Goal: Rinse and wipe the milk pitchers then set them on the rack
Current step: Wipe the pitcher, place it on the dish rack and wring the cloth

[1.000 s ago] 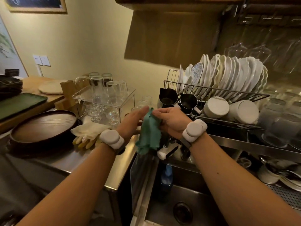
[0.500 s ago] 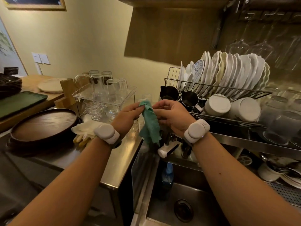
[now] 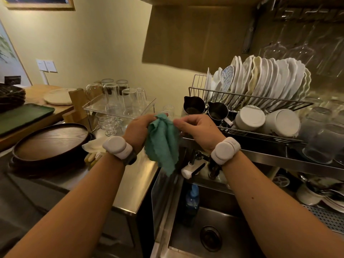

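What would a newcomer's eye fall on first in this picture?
The teal cloth hanging from the left hand at the centre, above the left edge of the sink. Behind it, two dark milk pitchers sit on the dish rack, beside a row of white plates.

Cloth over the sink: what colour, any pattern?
Plain teal green cloth, no pattern; the head view shows it best, hanging from the left hand grip.

Warm dim light is washing a pale yellow wall (image 3: 104,43); white switches (image 3: 46,65) are sitting on it at far left, a framed picture (image 3: 39,4) hanging above; a wooden cabinet (image 3: 195,34) is overhanging the right; a steel bench (image 3: 137,183) is gleaming near.
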Available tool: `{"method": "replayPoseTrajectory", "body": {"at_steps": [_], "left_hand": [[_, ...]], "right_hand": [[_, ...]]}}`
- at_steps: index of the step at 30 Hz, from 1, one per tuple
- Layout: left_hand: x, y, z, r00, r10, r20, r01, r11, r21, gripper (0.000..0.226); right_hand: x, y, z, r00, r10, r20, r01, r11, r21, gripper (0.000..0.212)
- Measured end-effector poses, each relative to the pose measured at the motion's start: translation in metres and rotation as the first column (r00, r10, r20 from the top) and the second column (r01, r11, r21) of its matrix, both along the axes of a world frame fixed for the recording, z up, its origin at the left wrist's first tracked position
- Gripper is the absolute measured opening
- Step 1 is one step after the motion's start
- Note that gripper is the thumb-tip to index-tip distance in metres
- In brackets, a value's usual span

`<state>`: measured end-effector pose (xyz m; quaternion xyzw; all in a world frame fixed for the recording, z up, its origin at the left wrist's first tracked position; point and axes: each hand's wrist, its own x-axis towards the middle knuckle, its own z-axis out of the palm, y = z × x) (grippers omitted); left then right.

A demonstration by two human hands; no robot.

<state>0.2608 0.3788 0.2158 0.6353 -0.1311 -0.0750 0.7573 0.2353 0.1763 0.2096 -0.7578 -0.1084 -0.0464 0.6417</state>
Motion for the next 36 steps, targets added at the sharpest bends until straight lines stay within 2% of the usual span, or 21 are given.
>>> {"method": "replayPoseTrajectory", "body": {"at_steps": [2, 3, 6, 7, 9, 11, 12, 14, 15, 16, 17, 18, 21, 23, 25, 26, 28, 30, 32, 34, 36], "left_hand": [[0.001, -0.003, 0.003, 0.999, -0.040, -0.022, 0.040, 0.999, -0.015, 0.038], [0.004, -0.001, 0.004, 0.992, -0.120, -0.041, 0.118, 0.992, -0.048, 0.042], [0.009, 0.003, 0.007, 0.959, -0.259, -0.116, 0.250, 0.964, -0.089, 0.055], [0.011, 0.005, 0.007, 0.960, -0.260, -0.105, 0.252, 0.964, -0.089, 0.056], [0.014, 0.007, 0.005, 0.953, -0.278, -0.121, 0.261, 0.955, -0.142, 0.059], [0.016, 0.011, 0.004, 0.924, -0.352, -0.149, 0.315, 0.922, -0.223, 0.060], [0.018, 0.014, 0.003, 0.916, -0.365, -0.165, 0.323, 0.916, -0.237, 0.060], [0.021, 0.018, 0.001, 0.941, -0.288, -0.177, 0.259, 0.950, -0.173, 0.056], [0.023, 0.019, -0.001, 0.972, -0.163, -0.167, 0.155, 0.986, -0.065, 0.048], [0.024, 0.020, -0.002, 0.994, 0.007, -0.107, 0.004, 0.995, 0.102, 0.033], [0.026, 0.020, -0.005, 0.988, 0.153, -0.009, -0.146, 0.956, 0.254, 0.020], [0.026, 0.018, -0.007, 0.970, 0.229, 0.081, -0.243, 0.910, 0.336, 0.013], [0.020, 0.014, -0.013, 0.906, 0.300, 0.298, -0.390, 0.865, 0.316, 0.018], [0.010, 0.010, -0.012, 0.895, 0.178, 0.410, -0.315, 0.902, 0.295, 0.007], [-0.001, 0.006, -0.008, 0.887, -0.066, 0.457, -0.136, 0.908, 0.395, 0.033], [-0.005, 0.003, -0.007, 0.872, -0.168, 0.461, -0.077, 0.881, 0.467, 0.045], [-0.011, -0.001, -0.007, 0.826, -0.269, 0.495, -0.086, 0.808, 0.583, 0.059], [-0.012, -0.002, -0.012, 0.787, -0.295, 0.542, -0.186, 0.724, 0.664, 0.066], [-0.012, -0.003, -0.015, 0.766, -0.279, 0.580, -0.258, 0.692, 0.674, 0.055], [-0.014, -0.002, -0.017, 0.741, -0.229, 0.632, -0.295, 0.733, 0.612, 0.029], [-0.015, -0.002, -0.013, 0.742, -0.203, 0.639, -0.280, 0.772, 0.571, 0.013]], "right_hand": [[0.003, 0.002, 0.000, 0.997, -0.008, -0.077, 0.011, 0.999, 0.032, 0.046], [0.005, 0.002, 0.000, 0.994, -0.045, -0.102, 0.048, 0.999, 0.026, 0.047], [0.010, 0.001, -0.007, 0.981, -0.070, -0.180, 0.063, 0.997, -0.043, 0.024], [0.010, -0.001, -0.012, 0.974, -0.014, -0.224, 0.003, 0.999, -0.048, 0.030], [0.007, -0.003, -0.023, 0.941, 0.168, -0.295, -0.156, 0.986, 0.061, 0.035], [0.003, -0.002, -0.026, 0.911, 0.301, -0.282, -0.269, 0.952, 0.147, 0.033], [0.002, 0.000, -0.027, 0.914, 0.312, -0.260, -0.282, 0.948, 0.146, 0.030], [0.001, 0.005, -0.026, 0.940, 0.281, -0.193, -0.258, 0.956, 0.137, 0.024], [0.001, 0.005, -0.025, 0.950, 0.259, -0.176, -0.234, 0.960, 0.152, 0.021], [0.002, 0.005, -0.022, 0.955, 0.240, -0.176, -0.208, 0.961, 0.184, 0.018], [0.004, 0.004, -0.020, 0.957, 0.231, -0.174, -0.191, 0.956, 0.221, 0.015], [0.006, 0.003, -0.018, 0.961, 0.216, -0.171, -0.171, 0.955, 0.243, 0.013], [0.012, 0.004, -0.012, 0.984, 0.051, -0.172, -0.030, 0.992, 0.124, 0.010], [0.017, 0.004, -0.012, 0.980, -0.065, -0.186, 0.072, 0.997, 0.034, 0.023], [0.019, 0.006, -0.013, 0.972, -0.069, -0.224, 0.089, 0.993, 0.081, 0.032], [0.020, 0.007, -0.013, 0.968, -0.050, -0.245, 0.086, 0.986, 0.140, 0.034], [0.023, 0.009, -0.013, 0.963, -0.043, -0.267, 0.120, 0.953, 0.279, 0.034], [0.025, 0.008, -0.014, 0.964, -0.048, -0.261, 0.146, 0.917, 0.372, 0.027], [0.023, 0.006, -0.013, 0.973, -0.052, -0.223, 0.128, 0.931, 0.342, 0.021], [0.017, 0.003, -0.011, 0.984, -0.057, -0.171, 0.102, 0.958, 0.267, 0.017], [0.012, 0.001, -0.008, 0.988, -0.074, -0.137, 0.103, 0.969, 0.222, 0.015]]}}
